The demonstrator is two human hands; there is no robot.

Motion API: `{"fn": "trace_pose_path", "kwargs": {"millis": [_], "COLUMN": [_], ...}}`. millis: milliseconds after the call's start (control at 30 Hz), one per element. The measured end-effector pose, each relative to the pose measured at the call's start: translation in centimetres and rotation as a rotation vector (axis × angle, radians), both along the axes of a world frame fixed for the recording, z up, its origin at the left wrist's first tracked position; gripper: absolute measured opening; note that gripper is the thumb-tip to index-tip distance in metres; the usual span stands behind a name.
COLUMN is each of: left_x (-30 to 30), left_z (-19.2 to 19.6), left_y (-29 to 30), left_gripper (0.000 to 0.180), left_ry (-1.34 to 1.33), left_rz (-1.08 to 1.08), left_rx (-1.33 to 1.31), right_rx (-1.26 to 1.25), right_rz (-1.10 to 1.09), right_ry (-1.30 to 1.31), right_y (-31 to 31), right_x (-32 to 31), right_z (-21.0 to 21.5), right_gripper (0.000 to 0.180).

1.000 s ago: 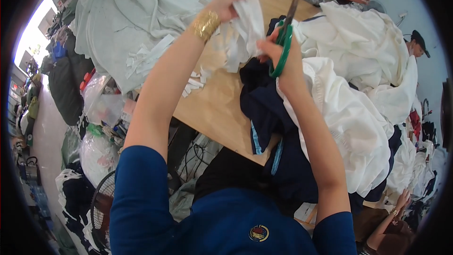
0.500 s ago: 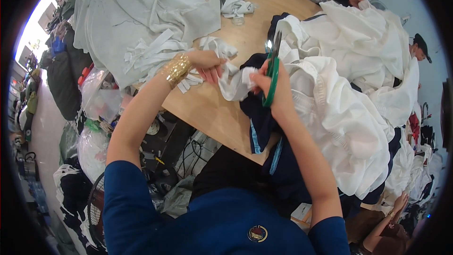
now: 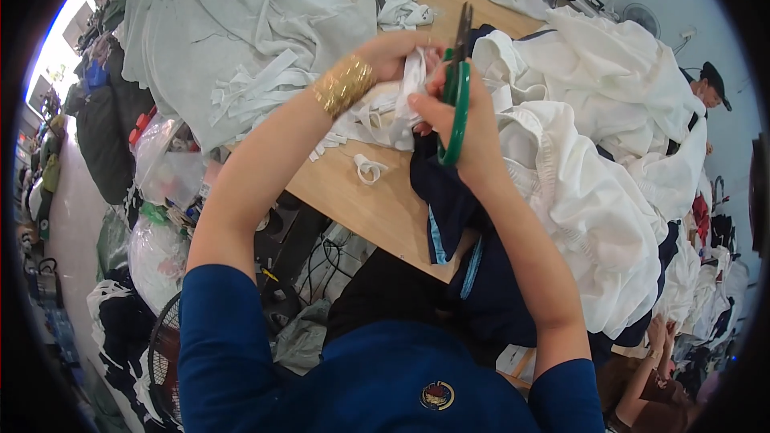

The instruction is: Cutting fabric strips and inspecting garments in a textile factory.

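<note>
step in hand: white strip (image 3: 414,84), apparently being handled between both hands, just left of the landmark, the green-handled scissors (image 3: 461,104).
next move, by judgement: calls for a firm pinch on the strip, blades clear of fingers.
left hand (image 3: 401,56): fingers closed on strip, left of scissors.
right hand (image 3: 480,132): gripping scissors, thumb near strip; contact cannot be told.
curled scrap (image 3: 368,169): on tabletop (image 3: 361,212), left of scissors, nearer the wearer.
white garments (image 3: 593,192): right of scissors.

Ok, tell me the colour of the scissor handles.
The scissor handles are green, seen best in the head view.
</note>
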State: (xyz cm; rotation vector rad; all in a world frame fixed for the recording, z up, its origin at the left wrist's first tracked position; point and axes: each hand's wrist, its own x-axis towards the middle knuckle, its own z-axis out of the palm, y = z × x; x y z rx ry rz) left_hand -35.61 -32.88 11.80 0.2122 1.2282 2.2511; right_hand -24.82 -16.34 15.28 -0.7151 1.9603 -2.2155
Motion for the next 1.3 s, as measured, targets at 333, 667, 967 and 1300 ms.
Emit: {"fn": "trace_pose_path", "kwargs": {"millis": [333, 667, 967, 1300], "left_x": [-8.2, 9.1, 6.4, 6.3], "left_z": [3.8, -6.8, 1.7, 3.4], "left_y": [-1.6, -0.4, -12.0, -4.4], "left_gripper": [0.029, 0.041, 0.019, 0.062], "left_ry": [0.228, 0.515, 0.437, 0.206], "left_rz": [0.423, -0.643, 0.183, -0.141], "left_rx": [-0.43, -1.544, -1.562, -0.751], "right_rx": [-0.135, 0.048, 0.085, 0.138], "right_rz": [-0.247, -0.278, -0.258, -0.217], "right_ry": [0.064, -0.158, 0.005, 0.093], "right_y": [1.8, 5.2, 4.6, 1.5], "right_x": [-3.1, -4.6, -5.5, -8.0], "right_z": [0.1, -1.8, 0.0, 2.4], "right_gripper": [0.023, 0.025, 0.023, 0.024]}}
